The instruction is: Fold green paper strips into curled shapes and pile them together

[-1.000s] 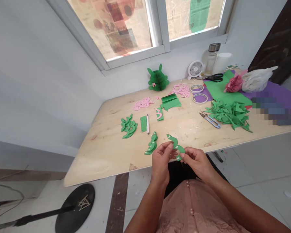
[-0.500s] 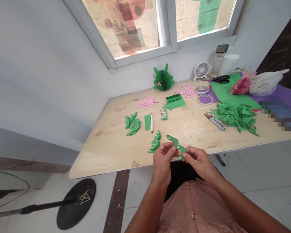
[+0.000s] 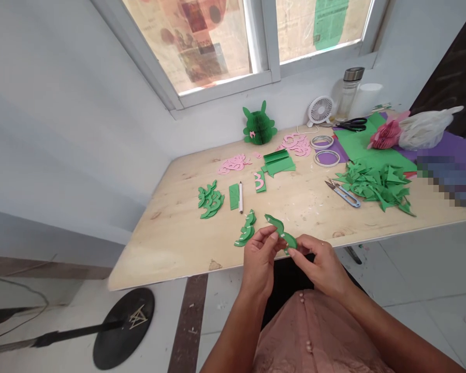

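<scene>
Between my two hands is a scalloped green paper cutout (image 3: 290, 240) with small white tabs on it, held just above the table's front edge. My left hand (image 3: 261, 254) pinches its left side between thumb and fingers. On the right, my right hand (image 3: 319, 260) grips the lower end with thumb and fingertips. Left of my hands lies a short stack of similar green cutouts (image 3: 246, 229) with white marks. Farther left is a pile of green scalloped pieces (image 3: 210, 200). A white pen (image 3: 241, 198) rests beside a green paper rectangle (image 3: 233, 197).
Blue thread snips (image 3: 344, 194) lie near a heap of green scraps (image 3: 378, 185). Pink cutouts (image 3: 235, 164), tape rolls (image 3: 326, 158) and a folded green card (image 3: 278, 162) are farther back. A green honeycomb paper figure (image 3: 260, 127) and a small fan (image 3: 320, 110) stand by the wall.
The green cutout has tilted in my hands, so its lower end now shows less beside my right thumb. The whole view has shifted slightly; the table items stay put.
</scene>
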The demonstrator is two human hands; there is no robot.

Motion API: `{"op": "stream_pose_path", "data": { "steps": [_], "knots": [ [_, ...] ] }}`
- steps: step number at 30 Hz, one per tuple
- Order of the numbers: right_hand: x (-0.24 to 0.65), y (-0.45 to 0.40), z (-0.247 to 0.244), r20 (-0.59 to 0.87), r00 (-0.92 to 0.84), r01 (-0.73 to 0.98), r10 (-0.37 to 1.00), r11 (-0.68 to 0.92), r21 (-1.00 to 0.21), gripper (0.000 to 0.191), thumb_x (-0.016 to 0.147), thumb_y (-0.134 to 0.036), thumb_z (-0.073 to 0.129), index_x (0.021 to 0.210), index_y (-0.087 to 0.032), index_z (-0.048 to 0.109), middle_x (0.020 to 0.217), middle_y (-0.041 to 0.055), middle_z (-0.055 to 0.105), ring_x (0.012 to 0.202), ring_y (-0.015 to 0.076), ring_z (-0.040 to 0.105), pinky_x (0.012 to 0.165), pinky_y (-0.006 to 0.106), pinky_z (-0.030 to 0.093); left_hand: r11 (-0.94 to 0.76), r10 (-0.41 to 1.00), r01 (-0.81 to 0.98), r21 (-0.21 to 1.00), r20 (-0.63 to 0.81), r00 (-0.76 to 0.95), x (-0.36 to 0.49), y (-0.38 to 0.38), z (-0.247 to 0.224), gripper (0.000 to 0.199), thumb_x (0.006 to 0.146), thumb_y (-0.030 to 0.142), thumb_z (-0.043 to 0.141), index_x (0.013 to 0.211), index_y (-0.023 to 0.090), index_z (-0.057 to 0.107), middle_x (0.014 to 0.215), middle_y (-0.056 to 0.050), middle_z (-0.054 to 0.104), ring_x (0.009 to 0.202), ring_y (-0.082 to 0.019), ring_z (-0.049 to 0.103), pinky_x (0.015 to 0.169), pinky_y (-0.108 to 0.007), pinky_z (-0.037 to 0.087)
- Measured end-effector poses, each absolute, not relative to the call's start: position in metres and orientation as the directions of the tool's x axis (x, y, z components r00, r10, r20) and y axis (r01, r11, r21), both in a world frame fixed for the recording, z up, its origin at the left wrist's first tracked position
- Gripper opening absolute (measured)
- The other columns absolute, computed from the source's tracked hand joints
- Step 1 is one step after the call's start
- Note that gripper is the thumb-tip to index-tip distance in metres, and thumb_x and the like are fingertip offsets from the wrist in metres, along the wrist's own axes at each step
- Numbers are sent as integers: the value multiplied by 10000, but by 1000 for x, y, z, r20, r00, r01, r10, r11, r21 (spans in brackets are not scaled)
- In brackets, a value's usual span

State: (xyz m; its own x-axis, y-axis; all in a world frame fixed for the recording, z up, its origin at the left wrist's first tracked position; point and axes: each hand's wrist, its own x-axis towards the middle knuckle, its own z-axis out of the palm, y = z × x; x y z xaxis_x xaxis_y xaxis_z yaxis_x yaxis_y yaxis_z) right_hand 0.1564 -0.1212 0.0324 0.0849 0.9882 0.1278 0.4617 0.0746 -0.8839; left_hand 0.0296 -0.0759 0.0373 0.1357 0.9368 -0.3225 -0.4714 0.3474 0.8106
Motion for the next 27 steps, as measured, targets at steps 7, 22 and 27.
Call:
{"op": "stream_pose_path", "data": {
  "steps": [7,22,27],
  "knots": [
    [167,-108,37,-15,152,100,988,-30,-995,244,827,-392,516,867,-181,632,813,31,647,755,159,584,701,273,466,408,908,-389,826,-324,265,30,-73,37,241,631,254,759,841,159,691,672,13,614,558,-64,512,595,-201,415],
    [165,-97,26,-65,200,18,978,-70,-997,197,775,-355,586,829,-174,641,723,21,645,693,153,586,654,269,483,301,914,-208,931,-220,341,34,-73,32,258,707,239,703,956,173,696,901,-60,702,875,-179,617,804,-277,453],
    [165,-97,25,-90,206,4,974,-93,-996,207,768,-366,597,843,-179,644,746,26,656,697,160,595,666,281,491,286,906,-185,940,-202,371,38,-72,36,266,713,242,695,967,164,696,931,-71,711,888,-194,627,833,-302,455]
  ]
}}
